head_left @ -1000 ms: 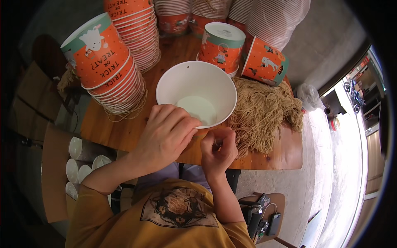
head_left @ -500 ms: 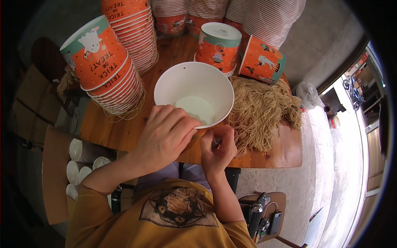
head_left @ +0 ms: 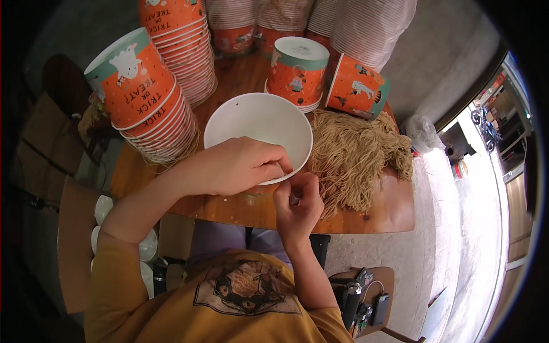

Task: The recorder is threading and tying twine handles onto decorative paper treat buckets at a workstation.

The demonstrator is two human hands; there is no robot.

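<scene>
Head view: both hands (head_left: 240,166) (head_left: 299,206) curled at white bucket (head_left: 263,123) rim

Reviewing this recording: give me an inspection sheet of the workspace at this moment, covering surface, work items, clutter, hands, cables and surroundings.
Surface: wooden table, pale specks near its front edge.
Work items: white-lined bucket, mouth up, small hole near its far rim; beige strings heaped to its right.
Clutter: orange bucket stack at left; upturned bucket and tipped bucket behind the strings; plastic-wrapped stacks at the back.
Hands: left hand reaches over the near rim; right hand, fingers curled, just outside it. Anything pinched is hidden.
Cables: white cable on the brown seat, lower right.
Surroundings: cardboard box at left; concrete floor; bright opening at right.
</scene>
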